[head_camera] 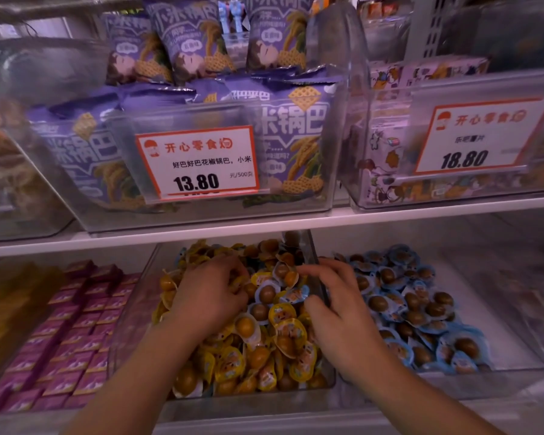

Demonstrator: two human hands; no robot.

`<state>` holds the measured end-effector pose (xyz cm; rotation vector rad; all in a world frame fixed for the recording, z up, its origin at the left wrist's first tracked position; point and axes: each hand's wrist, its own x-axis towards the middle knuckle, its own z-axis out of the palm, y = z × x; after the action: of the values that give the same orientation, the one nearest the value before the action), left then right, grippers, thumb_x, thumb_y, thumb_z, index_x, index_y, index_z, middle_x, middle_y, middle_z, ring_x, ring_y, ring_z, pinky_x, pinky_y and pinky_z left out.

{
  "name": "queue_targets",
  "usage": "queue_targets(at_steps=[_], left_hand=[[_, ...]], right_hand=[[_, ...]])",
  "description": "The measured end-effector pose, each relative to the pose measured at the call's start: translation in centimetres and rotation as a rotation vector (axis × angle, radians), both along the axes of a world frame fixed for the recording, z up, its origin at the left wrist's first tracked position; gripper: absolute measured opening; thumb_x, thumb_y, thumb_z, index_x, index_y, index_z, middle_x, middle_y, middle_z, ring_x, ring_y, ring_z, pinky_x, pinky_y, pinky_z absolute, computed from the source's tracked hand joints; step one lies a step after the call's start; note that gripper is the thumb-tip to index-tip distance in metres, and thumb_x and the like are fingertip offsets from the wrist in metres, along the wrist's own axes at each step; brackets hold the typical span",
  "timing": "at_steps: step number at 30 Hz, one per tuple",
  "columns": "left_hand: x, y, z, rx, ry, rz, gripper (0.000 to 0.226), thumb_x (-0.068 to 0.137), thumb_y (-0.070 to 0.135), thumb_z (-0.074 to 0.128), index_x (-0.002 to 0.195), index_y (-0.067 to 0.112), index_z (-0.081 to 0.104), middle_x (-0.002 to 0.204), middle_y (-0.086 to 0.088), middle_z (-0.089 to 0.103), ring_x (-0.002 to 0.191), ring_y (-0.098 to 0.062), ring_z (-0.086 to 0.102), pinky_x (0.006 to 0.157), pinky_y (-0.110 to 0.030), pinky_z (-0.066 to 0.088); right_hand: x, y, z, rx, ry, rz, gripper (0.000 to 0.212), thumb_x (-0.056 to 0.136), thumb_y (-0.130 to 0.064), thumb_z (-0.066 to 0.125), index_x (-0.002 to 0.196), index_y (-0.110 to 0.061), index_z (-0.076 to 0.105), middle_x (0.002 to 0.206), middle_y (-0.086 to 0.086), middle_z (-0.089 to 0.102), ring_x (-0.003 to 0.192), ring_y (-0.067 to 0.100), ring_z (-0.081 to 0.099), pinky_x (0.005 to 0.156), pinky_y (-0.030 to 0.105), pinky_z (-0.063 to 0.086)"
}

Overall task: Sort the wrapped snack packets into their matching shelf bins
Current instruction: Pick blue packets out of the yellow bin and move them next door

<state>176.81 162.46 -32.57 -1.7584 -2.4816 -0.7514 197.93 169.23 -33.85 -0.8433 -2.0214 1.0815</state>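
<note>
Head-cam view, looking down at two shop shelves. Both my hands are in the middle clear bin [322,290] on the lower shelf, which is heaped w/ yellow-wrapped snack packets [283,337], each showing a round brown ball thru the film. A few blue-wrapped ones lie mixed in near the top of that heap.

My left hand [209,293] lies palm-down on the pile, fingers curled into the packets; prob. gripping some, but fingers are buried so I can't tell. My right hand [339,312] is over the bin's right wall, fingers bent and reaching left, thumb and forefinger apart, fingertips touching packets beside a blue-wrapped packet [292,295]; nothing clearly pinched.

Next bin to the right holds the blue-wrapped packets [421,309], spread loosely. To the left, rows of small pink boxes [85,321].

Upper shelf: clear bin of purple snack bags [201,58] w/ a price tag [198,163] reading 13.80; to its right another bin w/ a tag [474,136] reading 18.80.
</note>
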Motion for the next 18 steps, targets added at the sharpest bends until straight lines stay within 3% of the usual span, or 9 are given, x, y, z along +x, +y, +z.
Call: queue_targets(at_steps=[2, 5, 8, 10, 12, 15, 18], left_hand=[[-0.2, -0.3, 0.4, 0.035, -0.064, 0.031, 0.016, 0.067, 0.032, 0.066, 0.083, 0.028, 0.066, 0.079, 0.012, 0.063, 0.078, -0.018, 0.063, 0.063, -0.029, 0.044], [-1.0, -0.8, 1.1, 0.087, -0.173, 0.09, 0.01, 0.078, 0.021, 0.074, 0.081, 0.028, 0.068, 0.088, 0.008, 0.07, 0.086, -0.014, 0.066, 0.074, -0.03, 0.052], [-1.4, -1.6, 1.8, 0.174, -0.386, 0.084, 0.009, 0.082, 0.022, 0.076, 0.078, 0.028, 0.072, 0.079, 0.013, 0.073, 0.078, 0.001, 0.068, 0.066, -0.012, 0.049], [-1.7, -2.2, 2.3, 0.235, -0.458, 0.089, 0.009, 0.083, 0.021, 0.076, 0.077, 0.025, 0.073, 0.075, 0.011, 0.074, 0.072, -0.001, 0.069, 0.062, -0.011, 0.049], [-2.0, -2.7, 2.5, 0.299, -0.383, 0.16, 0.009, 0.082, 0.018, 0.076, 0.077, 0.023, 0.07, 0.081, 0.005, 0.074, 0.08, -0.012, 0.07, 0.074, -0.026, 0.054], [-1.8, -3.2, 2.1, 0.33, 0.015, 0.303, 0.012, 0.083, 0.018, 0.072, 0.095, 0.014, 0.069, 0.098, -0.013, 0.069, 0.09, -0.034, 0.066, 0.079, -0.04, 0.054], [0.0, -2.7, 1.5, 0.226, 0.231, 0.149, 0.036, 0.085, 0.024, 0.057, 0.119, 0.014, 0.063, 0.112, -0.015, 0.064, 0.096, -0.037, 0.062, 0.082, -0.045, 0.053]], right_hand=[[-0.1, 0.0, 0.0, 0.001, -0.005, -0.003, 0.032, 0.093, -0.025, 0.051, 0.12, -0.041, 0.059, 0.131, -0.02, 0.033, 0.115, -0.015, 0.036, 0.086, -0.002, 0.03], [0.0, 0.0, 0.0, 0.0, 0.0, -0.007, 0.031, 0.094, -0.023, 0.052, 0.119, -0.039, 0.06, 0.132, -0.017, 0.034, 0.121, -0.006, 0.038, 0.087, -0.004, 0.029], [-0.1, -0.1, 0.0, 0.015, -0.006, -0.009, 0.031, 0.094, -0.021, 0.054, 0.118, -0.04, 0.059, 0.132, -0.014, 0.035, 0.123, -0.001, 0.039, 0.09, -0.001, 0.027], [-0.2, -0.1, 0.1, 0.034, -0.006, -0.022, 0.031, 0.093, -0.02, 0.055, 0.117, -0.04, 0.059, 0.132, -0.012, 0.037, 0.123, 0.002, 0.04, 0.094, 0.005, 0.028], [-0.3, -0.2, 0.1, 0.038, -0.012, -0.038, 0.03, 0.093, -0.021, 0.057, 0.118, -0.038, 0.06, 0.132, -0.011, 0.038, 0.124, 0.004, 0.041, 0.099, 0.014, 0.031], [-0.4, -0.3, 0.1, 0.049, -0.017, -0.049, 0.03, 0.092, -0.022, 0.058, 0.116, -0.04, 0.058, 0.131, -0.013, 0.037, 0.123, 0.002, 0.04, 0.096, 0.008, 0.03], [-0.5, -0.4, 0.1, 0.056, -0.022, -0.059, 0.03, 0.09, -0.024, 0.059, 0.114, -0.041, 0.057, 0.129, -0.014, 0.036, 0.121, 0.001, 0.04, 0.091, 0.001, 0.028]])
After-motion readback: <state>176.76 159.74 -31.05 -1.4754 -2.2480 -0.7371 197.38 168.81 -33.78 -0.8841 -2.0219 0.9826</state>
